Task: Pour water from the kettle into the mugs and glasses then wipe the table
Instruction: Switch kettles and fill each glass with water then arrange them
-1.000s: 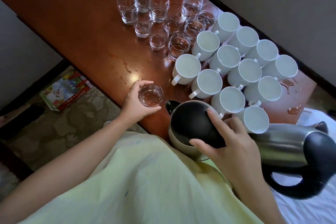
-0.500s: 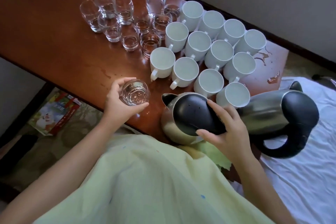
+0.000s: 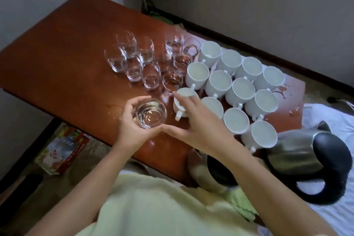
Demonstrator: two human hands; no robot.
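My left hand grips a short glass with water in it, just above the brown table near its front edge. My right hand reaches forward with its fingers spread over the nearest white mug; its thumb lies close to the glass and my left thumb. A steel kettle with a black lid stands at the table's front edge, partly hidden under my right forearm. Several clear glasses cluster behind, and several white mugs stand to their right.
A second steel kettle with a black handle lies on white bedding at the right. Water puddles sit on the table's right end. A green cloth lies by my lap. A colourful box rests on the floor at the left.
My right hand has come off the kettle lid and moved forward over the nearest mug, beside the glass. My left hand still holds the glass. The view has shifted.
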